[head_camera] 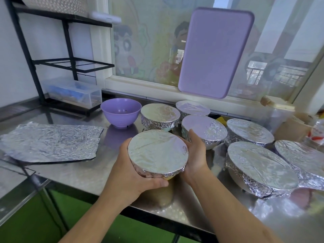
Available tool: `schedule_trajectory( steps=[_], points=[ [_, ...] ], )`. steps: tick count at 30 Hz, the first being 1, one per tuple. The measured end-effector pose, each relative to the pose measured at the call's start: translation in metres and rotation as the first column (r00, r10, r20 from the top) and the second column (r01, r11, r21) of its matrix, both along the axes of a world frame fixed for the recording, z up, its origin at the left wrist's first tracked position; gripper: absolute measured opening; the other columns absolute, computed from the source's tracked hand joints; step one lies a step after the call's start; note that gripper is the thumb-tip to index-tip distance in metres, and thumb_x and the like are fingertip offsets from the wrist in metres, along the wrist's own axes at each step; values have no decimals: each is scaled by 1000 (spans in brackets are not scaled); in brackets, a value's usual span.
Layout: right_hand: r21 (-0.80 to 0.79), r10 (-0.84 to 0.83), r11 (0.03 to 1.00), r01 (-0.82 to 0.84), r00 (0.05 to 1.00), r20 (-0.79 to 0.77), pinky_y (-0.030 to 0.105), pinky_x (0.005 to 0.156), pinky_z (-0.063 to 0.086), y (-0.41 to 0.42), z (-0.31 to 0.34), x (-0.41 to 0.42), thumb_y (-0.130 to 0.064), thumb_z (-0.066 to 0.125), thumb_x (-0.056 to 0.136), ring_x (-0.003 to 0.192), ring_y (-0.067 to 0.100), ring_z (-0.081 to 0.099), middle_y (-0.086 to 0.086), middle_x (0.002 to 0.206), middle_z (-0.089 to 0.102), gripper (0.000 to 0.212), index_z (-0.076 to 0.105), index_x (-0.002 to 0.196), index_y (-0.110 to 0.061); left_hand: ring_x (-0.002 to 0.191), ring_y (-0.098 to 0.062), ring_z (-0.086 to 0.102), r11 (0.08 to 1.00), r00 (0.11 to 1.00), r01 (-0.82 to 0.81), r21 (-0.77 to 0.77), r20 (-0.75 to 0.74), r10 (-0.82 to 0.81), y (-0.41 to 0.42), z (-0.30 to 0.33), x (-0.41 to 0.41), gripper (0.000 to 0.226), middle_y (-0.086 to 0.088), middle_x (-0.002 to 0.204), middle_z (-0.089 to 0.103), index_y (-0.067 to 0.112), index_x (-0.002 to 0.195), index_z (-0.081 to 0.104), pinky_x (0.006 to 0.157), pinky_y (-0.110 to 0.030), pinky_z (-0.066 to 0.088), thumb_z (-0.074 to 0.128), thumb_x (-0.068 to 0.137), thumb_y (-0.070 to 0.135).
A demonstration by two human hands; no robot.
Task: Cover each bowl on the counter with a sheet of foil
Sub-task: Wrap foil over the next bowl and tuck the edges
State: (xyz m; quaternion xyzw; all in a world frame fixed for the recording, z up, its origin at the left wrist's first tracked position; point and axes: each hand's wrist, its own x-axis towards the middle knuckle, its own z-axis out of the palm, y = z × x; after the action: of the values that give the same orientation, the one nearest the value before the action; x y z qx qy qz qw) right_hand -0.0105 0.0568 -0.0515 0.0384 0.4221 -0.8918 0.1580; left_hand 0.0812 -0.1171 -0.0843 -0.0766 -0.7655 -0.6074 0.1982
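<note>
On the counter, the uncovered bowl serves as landmark. Left of it and nearer lies a loose foil sheet; behind-left stands a clear box under a rack. Right of it cluster six foil-covered bowls; nearer, both hands hold a seventh.

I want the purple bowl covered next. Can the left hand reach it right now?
Probably not yet. The left hand and right hand both grip the foil-covered bowl. The purple bowl stands uncovered just beyond, nothing blocking it, so once freed the hand likely could.
</note>
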Motion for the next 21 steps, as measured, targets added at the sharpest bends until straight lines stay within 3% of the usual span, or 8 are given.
schedule_trajectory(
  steps=[4, 6, 8, 11, 16, 18, 21],
  points=[
    [-46, -15, 999, 16, 1000, 15, 60, 118, 40, -2, -4, 1, -59, 46, 104, 124, 48, 65, 26, 130, 70, 70, 66, 135, 0, 122, 11, 58, 1000, 999, 26, 1, 27, -26, -3, 1, 2, 119, 28, 131, 62, 37, 133, 40, 88, -5, 48, 107, 37, 17],
    [-44, 3, 999, -1, 1000, 26, 59, 118, 40, -1, -2, 2, -59, 44, 105, 124, 48, 64, 27, 131, 69, 70, 65, 136, 1, 125, 12, 55, 998, 996, 66, -18, 56, -65, -11, 2, 2, 125, 24, 136, 58, 33, 141, 36, 92, -6, 47, 107, 39, 24],
    [-31, 12, 999, -11, 1000, 28, 58, 119, 39, 0, 0, 5, -58, 42, 105, 125, 46, 64, 26, 130, 70, 70, 66, 136, 0, 127, 12, 54, 993, 991, 100, -61, 97, -94, -18, 2, 0, 131, 32, 136, 56, 33, 145, 34, 98, -10, 48, 109, 38, 39],
    [-13, 23, 1000, -22, 999, 24, 57, 119, 39, -1, 3, 9, -58, 40, 106, 127, 44, 64, 24, 130, 70, 69, 66, 135, -2, 123, 14, 56, 991, 990, 79, -105, 123, -66, -22, 1, -1, 131, 41, 132, 55, 35, 143, 37, 98, -14, 50, 109, 34, 43],
    [16, 24, 1000, -25, 999, 23, 57, 121, 36, -2, 6, 13, -58, 39, 106, 129, 43, 62, 23, 131, 70, 68, 65, 137, -3, 123, 14, 57, 984, 991, 86, -158, 115, -68, -24, -1, -3, 130, 38, 133, 60, 39, 147, 40, 100, -14, 47, 108, 36, 48],
    [50, 39, 998, -40, 999, 20, 56, 120, 37, -1, 7, 14, -58, 38, 106, 128, 41, 63, 22, 130, 71, 67, 65, 136, -4, 129, 9, 56, 979, 984, 128, -159, 143, -105, -29, -1, -5, 132, 32, 140, 59, 41, 150, 37, 107, -26, 49, 108, 39, 51],
    [167, 52, 985, -49, 999, -11, 54, 116, 43, 4, 10, 14, -58, 35, 107, 123, 40, 67, 22, 128, 72, 70, 67, 134, -3, 132, 13, 49, 968, 982, 138, -210, 157, -106, -35, 1, -2, 130, 38, 143, 52, 45, 152, 32, 106, -23, 47, 106, 45, 52]
  ],
)
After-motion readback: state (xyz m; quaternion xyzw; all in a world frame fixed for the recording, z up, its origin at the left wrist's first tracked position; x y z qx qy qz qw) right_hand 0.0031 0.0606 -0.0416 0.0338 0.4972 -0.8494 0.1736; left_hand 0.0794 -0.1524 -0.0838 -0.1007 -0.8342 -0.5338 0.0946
